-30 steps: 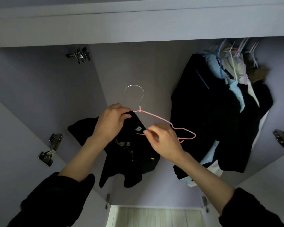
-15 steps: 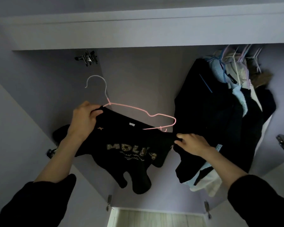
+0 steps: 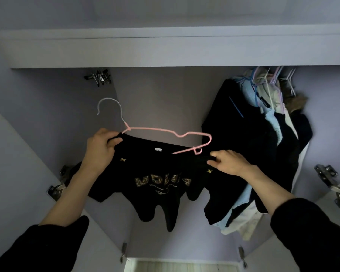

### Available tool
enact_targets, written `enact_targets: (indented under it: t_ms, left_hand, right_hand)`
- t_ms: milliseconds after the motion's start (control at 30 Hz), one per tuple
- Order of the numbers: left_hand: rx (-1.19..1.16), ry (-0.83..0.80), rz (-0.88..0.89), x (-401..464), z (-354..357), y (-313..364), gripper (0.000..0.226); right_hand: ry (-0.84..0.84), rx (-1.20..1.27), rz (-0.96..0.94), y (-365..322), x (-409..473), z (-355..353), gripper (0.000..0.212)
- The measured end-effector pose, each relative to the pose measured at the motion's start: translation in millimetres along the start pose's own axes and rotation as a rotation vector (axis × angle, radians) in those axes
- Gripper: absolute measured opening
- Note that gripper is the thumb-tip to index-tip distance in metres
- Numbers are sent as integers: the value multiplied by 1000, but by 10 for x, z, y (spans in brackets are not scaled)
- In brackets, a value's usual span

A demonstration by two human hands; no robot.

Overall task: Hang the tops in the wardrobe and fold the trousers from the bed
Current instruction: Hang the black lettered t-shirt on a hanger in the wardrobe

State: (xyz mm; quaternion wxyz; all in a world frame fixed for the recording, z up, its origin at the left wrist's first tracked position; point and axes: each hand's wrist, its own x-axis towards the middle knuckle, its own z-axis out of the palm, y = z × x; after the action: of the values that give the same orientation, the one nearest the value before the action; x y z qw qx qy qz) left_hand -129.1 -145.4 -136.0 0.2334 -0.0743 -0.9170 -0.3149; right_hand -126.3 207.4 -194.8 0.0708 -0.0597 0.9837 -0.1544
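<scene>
Two arms in dark sleeves reach up. The left hand pinches cloth with curled fingers; the right hand grips cloth too.

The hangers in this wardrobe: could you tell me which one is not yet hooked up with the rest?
The pink hanger in the black top; the other hangers hang bunched at upper right.

The left arm of the pink hanger is hidden inside the black top. The gold lettering on the top is creased and not readable. The wardrobe rail is hidden behind the top panel. The hanging clothes overlap, so single garments are hard to separate. Both sleeves are cut by the bottom edge.
</scene>
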Motion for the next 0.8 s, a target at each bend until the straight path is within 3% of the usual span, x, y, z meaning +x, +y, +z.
enact_targets:
  t_ms: [67, 200, 300, 433, 800]
  left_hand:
    - [54, -46, -7, -47, 37, -40, 16]
    - [58, -114, 2, -97, 118, 3, 18]
    - [53, -100, 19, -71, 114, 56, 17]
    - [121, -77, 25, -42, 59, -5, 15]
    - [170, -99, 90, -90, 105, 59, 17]
  right_hand:
    - [18, -4, -23, -13, -13, -75, 26]
    - [96, -113, -143, -200, 33, -198, 14]
    - [237, -251, -246, -350, 59, -320, 26]
    - [353, -301, -352, -435, 45, -511, 25]
    - [236, -309, -325, -441, 18, -529, 30]
